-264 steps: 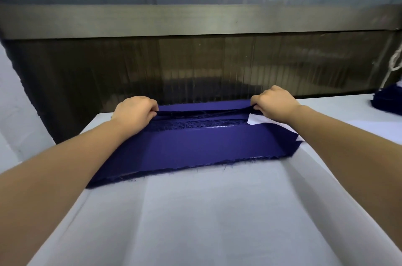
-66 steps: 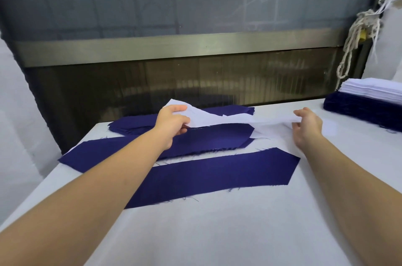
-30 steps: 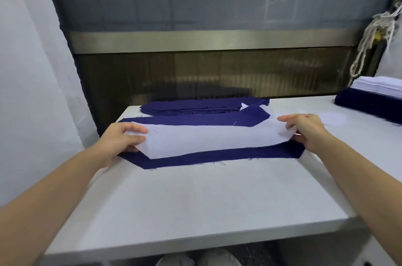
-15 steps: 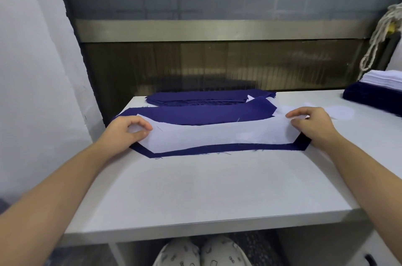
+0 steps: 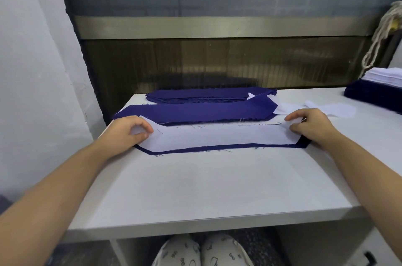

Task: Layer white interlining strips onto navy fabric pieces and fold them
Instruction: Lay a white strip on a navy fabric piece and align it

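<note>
You had the white interlining strip [image 5: 217, 137] lying flat on a navy fabric piece [image 5: 195, 149]. The pair sat across the table [image 5: 206, 189], closer to its far edge than to its near one. Only a thin navy border showed along the strip's near side and at its right corner.

Both layers looked thin, limp and very light. I judged the strip would drift or wrinkle at the slightest drag, and it seemed to have little stiffness of its own. The navy edges were frayed, with loose threads, so tugging there could have pulled more out. The best places to take hold looked to be the two slanted ends, pinching strip and navy together so the layers stayed matched through the fold.

Your hands were well apart, one at each end, with your forearms reaching in over the near edge. Your left hand [image 5: 126, 135] lay knuckles up at the left end, thumb and forefinger curled in a pinch on the strip. Your right hand [image 5: 311, 127] mirrored it at the right end, thumb and forefinger closed on the strip's corner and the other fingers tucked behind.

Just behind lay a second navy piece [image 5: 195, 111], and a stack of navy pieces [image 5: 206, 95] sat along the far edge. Loose white pieces [image 5: 330, 110] lay toward the right.
</note>
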Demonstrator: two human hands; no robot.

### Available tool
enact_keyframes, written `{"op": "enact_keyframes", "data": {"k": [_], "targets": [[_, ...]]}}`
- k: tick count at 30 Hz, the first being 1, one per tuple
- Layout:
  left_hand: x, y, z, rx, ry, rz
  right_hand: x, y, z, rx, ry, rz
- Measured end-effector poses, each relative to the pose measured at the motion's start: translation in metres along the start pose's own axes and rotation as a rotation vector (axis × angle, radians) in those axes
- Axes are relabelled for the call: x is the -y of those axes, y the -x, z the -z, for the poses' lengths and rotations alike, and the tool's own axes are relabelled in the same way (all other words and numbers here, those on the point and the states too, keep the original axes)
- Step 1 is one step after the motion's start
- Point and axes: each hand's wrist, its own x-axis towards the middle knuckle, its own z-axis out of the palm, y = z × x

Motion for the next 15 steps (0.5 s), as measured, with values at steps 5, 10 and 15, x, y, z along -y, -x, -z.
{"op": "enact_keyframes", "data": {"k": [5,10,15], "targets": [[-0.0006,0.0001,-0.0003,0.006,-0.006,0.007,-0.0014,-0.0006,-0.0004,0.032,0.037,0.012],[-0.0014,-0.0018,-0.0035,0.022,-0.058,0.032,-0.0032,-0.0025,-0.0025,0.020,0.050,0.002],[-0.0074,-0.0055,-0.0081,-0.006,-0.196,0.042,-0.0031,-0.0084,-0.0073,-0.040,0.192,0.022]]}}
